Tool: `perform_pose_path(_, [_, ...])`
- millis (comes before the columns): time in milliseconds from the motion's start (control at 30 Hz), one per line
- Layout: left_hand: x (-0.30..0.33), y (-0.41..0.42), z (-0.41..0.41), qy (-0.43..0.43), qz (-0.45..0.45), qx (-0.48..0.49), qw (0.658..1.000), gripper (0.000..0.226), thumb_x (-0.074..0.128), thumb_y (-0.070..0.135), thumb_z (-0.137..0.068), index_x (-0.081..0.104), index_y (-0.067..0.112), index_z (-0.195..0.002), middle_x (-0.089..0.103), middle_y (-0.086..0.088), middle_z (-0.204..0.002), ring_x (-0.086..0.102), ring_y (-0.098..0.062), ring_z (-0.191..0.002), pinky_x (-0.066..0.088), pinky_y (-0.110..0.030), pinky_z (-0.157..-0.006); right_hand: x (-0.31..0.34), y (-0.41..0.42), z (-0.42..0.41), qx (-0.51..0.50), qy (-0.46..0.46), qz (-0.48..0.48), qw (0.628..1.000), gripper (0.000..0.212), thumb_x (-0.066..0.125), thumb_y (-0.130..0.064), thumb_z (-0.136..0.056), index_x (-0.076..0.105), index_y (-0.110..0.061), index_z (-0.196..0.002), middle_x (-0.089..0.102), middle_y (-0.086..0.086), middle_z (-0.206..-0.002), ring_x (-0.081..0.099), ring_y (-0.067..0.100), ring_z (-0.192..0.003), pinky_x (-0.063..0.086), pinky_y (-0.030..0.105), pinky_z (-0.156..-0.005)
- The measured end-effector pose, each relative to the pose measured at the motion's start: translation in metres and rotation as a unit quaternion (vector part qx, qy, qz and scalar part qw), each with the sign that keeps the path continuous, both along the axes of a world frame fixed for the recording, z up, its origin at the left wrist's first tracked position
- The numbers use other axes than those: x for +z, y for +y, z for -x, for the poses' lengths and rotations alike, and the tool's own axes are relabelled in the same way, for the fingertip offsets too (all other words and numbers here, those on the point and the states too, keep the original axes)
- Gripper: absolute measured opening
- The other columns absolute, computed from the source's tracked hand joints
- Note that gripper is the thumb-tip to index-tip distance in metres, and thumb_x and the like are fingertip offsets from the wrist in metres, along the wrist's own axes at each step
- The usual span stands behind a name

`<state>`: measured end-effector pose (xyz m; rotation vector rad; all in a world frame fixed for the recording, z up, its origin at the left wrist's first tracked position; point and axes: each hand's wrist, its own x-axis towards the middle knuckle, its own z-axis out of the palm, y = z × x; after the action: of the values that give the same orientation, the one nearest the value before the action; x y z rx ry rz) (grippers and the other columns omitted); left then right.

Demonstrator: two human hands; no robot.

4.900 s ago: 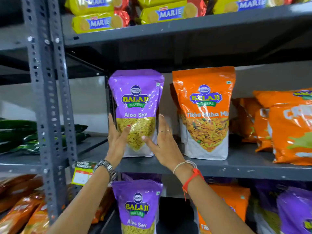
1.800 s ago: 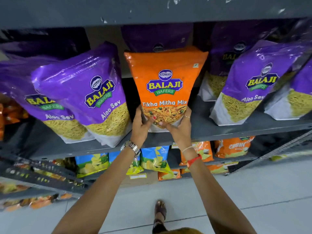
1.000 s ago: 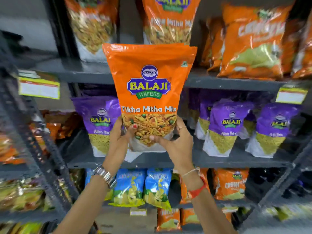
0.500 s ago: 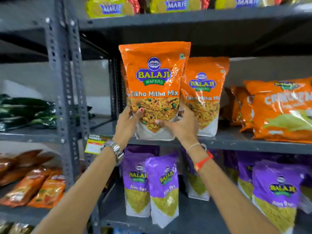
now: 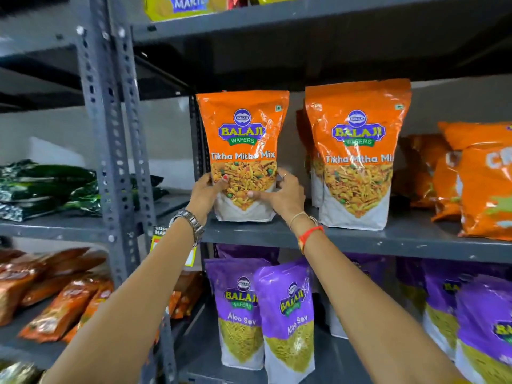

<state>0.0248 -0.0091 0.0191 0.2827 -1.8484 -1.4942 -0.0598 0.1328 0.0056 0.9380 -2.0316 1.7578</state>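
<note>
The left hand (image 5: 204, 194) and right hand (image 5: 286, 194) are gripping 1 orange pouch (image 5: 243, 134) by its lower part, 1 hand at each side edge. The left thumb is pressing on the pouch's front and the other left fingers are hidden behind it. The right fingers (image 5: 285, 177) are curling round the right edge, with the thumb lying across the front. The pouch is standing upright at the left end of the middle shelf (image 5: 360, 241), its base at the shelf surface; whether it is resting there fully, I cannot tell.

A 2nd orange pouch (image 5: 357, 162) is standing just beside it on the right, apart from it. Further right, orange bags (image 5: 482, 184) are leaning on the same shelf. On the shelf below, 2 purple pouches (image 5: 241, 314) are standing side by side and touching. Left of the steel post (image 5: 110, 134), green packs (image 5: 47, 187) are lying in a stack. A watch (image 5: 191, 221) is sitting on the left wrist and a red band (image 5: 310, 234) on the right.
</note>
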Motion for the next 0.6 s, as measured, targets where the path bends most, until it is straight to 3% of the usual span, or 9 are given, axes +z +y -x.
perform_pose_path(67, [-0.003, -0.004, 0.004, -0.009, 0.002, 0.024, 1.000, 0.036, 0.053, 0.025, -0.088, 0.051, 0.006, -0.119, 0.059, -0.015, -0.126, 0.057, -0.031, -0.110, 0.047, -0.045, -0.094, -0.005, -0.006, 0.003, -0.007, -0.004, 0.000, 1.000, 0.068, 0.090, -0.039, -0.055, 0.064, -0.016, -0.114, 0.073, 0.006, -0.113, 0.066, 0.022, -0.103, 0.055, 0.040, -0.092])
perform_pose_path(200, [-0.006, -0.013, 0.011, -0.020, 0.016, 0.041, 0.999, 0.052, 0.053, 0.033, -0.087, 0.042, 0.006, -0.131, 0.053, -0.015, -0.135, 0.052, -0.032, -0.119, 0.042, -0.050, -0.103, -0.008, -0.018, 0.005, -0.006, -0.003, 0.008, 1.000, 0.063, 0.088, -0.042, -0.058, 0.064, -0.020, -0.112, 0.074, 0.002, -0.111, 0.066, 0.020, -0.105, 0.054, 0.035, -0.091])
perform_pose_path(400, [-0.011, -0.013, 0.013, 0.014, 0.036, 0.034, 0.999, 0.039, 0.049, 0.028, -0.091, 0.047, 0.008, -0.124, 0.056, -0.013, -0.129, 0.056, -0.024, -0.108, 0.046, -0.036, -0.089, -0.011, -0.016, -0.003, 0.004, -0.011, 0.010, 1.000, 0.074, 0.087, -0.039, -0.062, 0.055, -0.020, -0.126, 0.068, 0.002, -0.123, 0.061, 0.021, -0.115, 0.050, 0.041, -0.100])
perform_pose_path(500, [-0.020, -0.011, 0.011, 0.054, 0.067, 0.082, 0.993, 0.044, 0.052, 0.030, -0.089, 0.044, 0.010, -0.128, 0.057, -0.006, -0.125, 0.056, -0.016, -0.109, 0.044, -0.029, -0.090, -0.022, 0.000, -0.022, 0.009, -0.005, 0.075, 0.997, 0.079, 0.085, -0.026, -0.068, 0.046, -0.014, -0.135, 0.061, 0.004, -0.130, 0.055, 0.015, -0.119, 0.046, 0.028, -0.101])
perform_pose_path(600, [-0.047, 0.007, -0.007, 0.159, 0.084, 0.176, 0.968, 0.041, 0.052, 0.030, -0.088, 0.047, 0.014, -0.126, 0.058, 0.002, -0.118, 0.056, -0.011, -0.108, 0.044, -0.024, -0.093, -0.054, 0.027, -0.047, -0.009, 0.032, 0.168, 0.985, 0.053, 0.077, -0.007, -0.076, 0.054, -0.009, -0.124, 0.063, 0.008, -0.111, 0.061, 0.019, -0.105, 0.047, 0.005, -0.077])
